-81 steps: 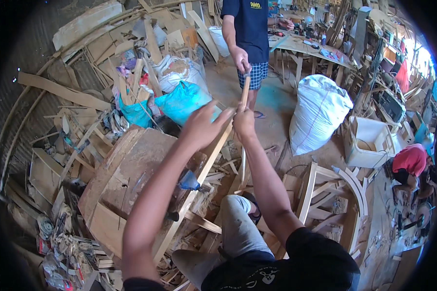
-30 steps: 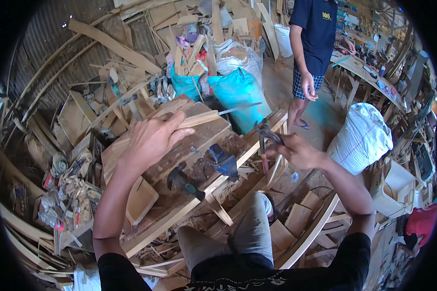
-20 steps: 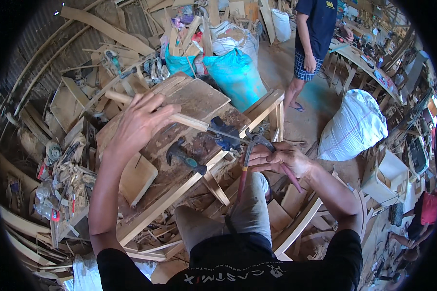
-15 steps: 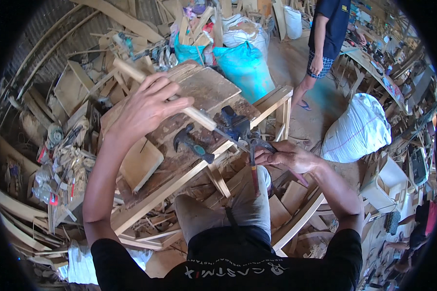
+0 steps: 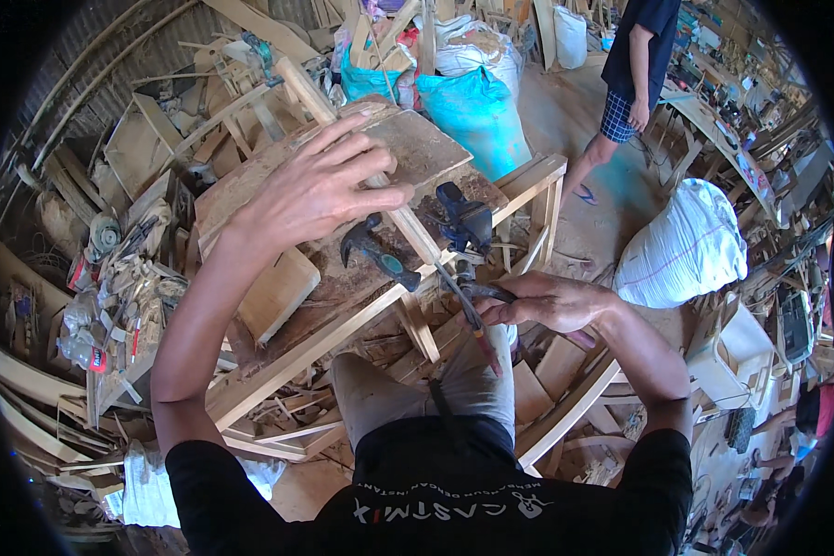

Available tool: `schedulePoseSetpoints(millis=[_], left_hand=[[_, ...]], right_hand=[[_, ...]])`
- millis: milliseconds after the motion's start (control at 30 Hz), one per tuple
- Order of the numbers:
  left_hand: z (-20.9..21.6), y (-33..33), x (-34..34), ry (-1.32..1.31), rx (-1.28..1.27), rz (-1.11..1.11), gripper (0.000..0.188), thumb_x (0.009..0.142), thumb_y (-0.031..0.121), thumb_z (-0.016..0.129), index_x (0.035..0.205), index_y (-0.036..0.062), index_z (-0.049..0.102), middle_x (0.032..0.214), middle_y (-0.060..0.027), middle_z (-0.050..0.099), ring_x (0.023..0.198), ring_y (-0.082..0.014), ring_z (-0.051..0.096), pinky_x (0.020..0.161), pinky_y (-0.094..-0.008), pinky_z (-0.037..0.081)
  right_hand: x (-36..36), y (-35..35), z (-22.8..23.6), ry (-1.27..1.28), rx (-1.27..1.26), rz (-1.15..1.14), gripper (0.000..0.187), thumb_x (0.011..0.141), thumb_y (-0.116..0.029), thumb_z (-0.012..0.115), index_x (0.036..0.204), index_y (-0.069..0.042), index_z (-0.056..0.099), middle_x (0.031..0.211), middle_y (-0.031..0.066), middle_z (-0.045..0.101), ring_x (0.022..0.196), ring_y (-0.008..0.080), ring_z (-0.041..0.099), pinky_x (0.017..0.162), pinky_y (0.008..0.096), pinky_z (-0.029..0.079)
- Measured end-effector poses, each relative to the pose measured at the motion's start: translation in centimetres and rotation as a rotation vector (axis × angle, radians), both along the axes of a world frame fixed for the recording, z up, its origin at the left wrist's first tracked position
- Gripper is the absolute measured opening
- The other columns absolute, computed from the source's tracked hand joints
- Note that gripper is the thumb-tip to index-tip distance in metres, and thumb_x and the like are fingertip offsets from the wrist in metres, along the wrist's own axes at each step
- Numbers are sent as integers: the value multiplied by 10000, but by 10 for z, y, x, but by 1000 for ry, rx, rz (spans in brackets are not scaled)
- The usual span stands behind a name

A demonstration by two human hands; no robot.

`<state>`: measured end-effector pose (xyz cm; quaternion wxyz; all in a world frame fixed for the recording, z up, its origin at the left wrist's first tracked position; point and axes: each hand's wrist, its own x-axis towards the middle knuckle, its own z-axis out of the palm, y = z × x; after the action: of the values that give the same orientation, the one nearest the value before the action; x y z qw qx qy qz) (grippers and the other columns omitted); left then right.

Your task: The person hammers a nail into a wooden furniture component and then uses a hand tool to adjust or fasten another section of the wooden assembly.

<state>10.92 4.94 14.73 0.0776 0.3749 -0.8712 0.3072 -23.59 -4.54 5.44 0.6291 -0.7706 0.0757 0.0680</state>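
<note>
My left hand [image 5: 320, 193] is wrapped loosely round a long pale wooden stick [image 5: 411, 232], which slants down toward my right. A thin metal rod [image 5: 457, 293] sticks out of its lower end. Beside that rod, my right hand [image 5: 554, 304] grips a pair of pincers [image 5: 484, 345] with worn reddish handles. The pincers' jaws are close to the rod; whether they clamp it I cannot tell. Under the stick, a hammer [image 5: 380, 257] with a dark claw head lies at the bench edge. A dark metal vise [image 5: 463, 221] sits just beyond the stick's lower end.
The wooden workbench [image 5: 320, 357] holds a board [image 5: 412, 148] and a wood block [image 5: 280, 295]. Turquoise sacks [image 5: 473, 120] stand behind it. A white sack [image 5: 681, 246] is on the right. Another person [image 5: 635, 74] stands at the far right. Wood scraps surround the bench.
My left hand and the stick have shifted rightward and lower. The pincers have turned, with their jaws now lower and nearer the stick's end. The other person's leg has moved.
</note>
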Motion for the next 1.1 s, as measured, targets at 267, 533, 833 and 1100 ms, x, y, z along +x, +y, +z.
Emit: schedulePoseSetpoints(millis=[267,533,833,1100], left_hand=[[5,-2,-7,36,30,9,362,905,105,678,1230,254,735,1116,-19,622,1159,-253,624,1228,-469,441],[6,17,13,31,73,182,331,933,249,676,1239,163,766,1079,-85,581,1089,-294,577,946,-432,467],[9,20,3,-7,18,138,337,918,226,670,1238,169,763,1040,-85,544,1055,-286,568,952,-431,469],[12,23,-6,-28,-20,137,352,880,169,650,1211,162,768,997,-76,506,1023,-279,560,962,-449,477]], right_hand=[[-12,-5,-6,24,44,14,404,1055,-158,591,1388,67,630,1350,156,712,1267,235,653,1118,365,479],[-50,1,-8,101,75,-173,340,1034,-59,536,1323,41,684,1319,147,720,1246,235,668,1090,368,521],[-57,19,-1,89,107,-209,371,995,-196,573,1240,30,736,1113,146,761,1038,212,733,798,335,637],[-65,24,-17,25,200,-260,371,1027,-179,565,1313,2,715,1020,95,752,914,168,734,746,313,598]])
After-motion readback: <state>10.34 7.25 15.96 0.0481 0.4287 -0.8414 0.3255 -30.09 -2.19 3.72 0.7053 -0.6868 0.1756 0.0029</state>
